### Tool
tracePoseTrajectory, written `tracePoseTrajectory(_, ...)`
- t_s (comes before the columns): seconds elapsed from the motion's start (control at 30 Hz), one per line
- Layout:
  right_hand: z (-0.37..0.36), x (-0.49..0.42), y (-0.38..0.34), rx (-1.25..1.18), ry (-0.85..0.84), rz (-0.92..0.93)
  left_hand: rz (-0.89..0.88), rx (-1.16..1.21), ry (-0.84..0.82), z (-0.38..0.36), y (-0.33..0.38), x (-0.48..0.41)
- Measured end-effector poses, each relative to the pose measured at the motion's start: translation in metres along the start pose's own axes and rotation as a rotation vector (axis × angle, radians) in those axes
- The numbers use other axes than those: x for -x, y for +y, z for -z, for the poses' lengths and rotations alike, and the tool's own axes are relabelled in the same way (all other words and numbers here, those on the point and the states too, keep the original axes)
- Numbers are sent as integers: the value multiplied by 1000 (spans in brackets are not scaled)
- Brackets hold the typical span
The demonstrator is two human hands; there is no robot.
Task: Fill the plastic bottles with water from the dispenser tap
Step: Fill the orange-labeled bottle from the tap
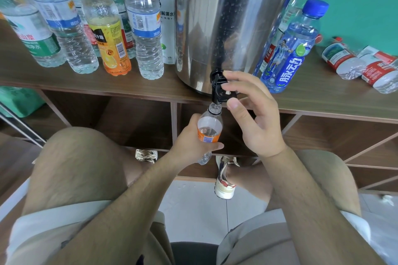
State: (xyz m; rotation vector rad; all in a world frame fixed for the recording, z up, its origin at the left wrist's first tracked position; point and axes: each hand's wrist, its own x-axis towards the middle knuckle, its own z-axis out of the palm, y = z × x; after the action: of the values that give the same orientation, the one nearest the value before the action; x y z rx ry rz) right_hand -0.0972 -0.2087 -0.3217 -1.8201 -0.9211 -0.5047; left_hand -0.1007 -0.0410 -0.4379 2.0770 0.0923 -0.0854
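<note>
Steel-walled and beaded with droplets, the dispenser (pixel 226 17) stands on the wooden tabletop (pixel 107 86) with its black tap (pixel 219 88) jutting over the front edge. Right below the dispenser's tap, the orange-label bottle (pixel 210 129) is held upright and uncapped, its open neck just under the spout. Water stands inside it at about the top of the label.

The left hand (pixel 193 144) is wrapped around this bottle from the left side, below the dispenser, with the thumb across the lower edge of the label and the fingers hidden behind. The right hand (pixel 256 114) is at the dispenser's tap from the right. Its forefinger is curled onto the tap's top and its thumb sits against the lower right side, so the tap is pinched between them; the other fingers are loosely bent above.

To the left of the dispenser a crowd of capped bottles stands on the tabletop. Among them are a white-capped clear bottle (pixel 144 28) nearest the dispenser, a yellow-capped bottle (pixel 107 34) with an orange and yellow label farther left, and a green-label bottle (pixel 32 34) farthest out. Just right of the dispenser stands a blue-capped bottle (pixel 290 54), with a red-capped bottle (pixel 301 2) behind it. Farther right of the dispenser, two red-label bottles (pixel 342 60) lie on their sides near the green wall
</note>
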Motion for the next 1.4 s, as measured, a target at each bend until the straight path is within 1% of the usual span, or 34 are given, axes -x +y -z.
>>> tracePoseTrajectory(0.83,-1,1,-1,-9,0,-7,4,24,-9,0,0,0)
tracePoseTrajectory(1.4,-1,1,1,-8,6,-2,-73,41,-7,0,-2,1)
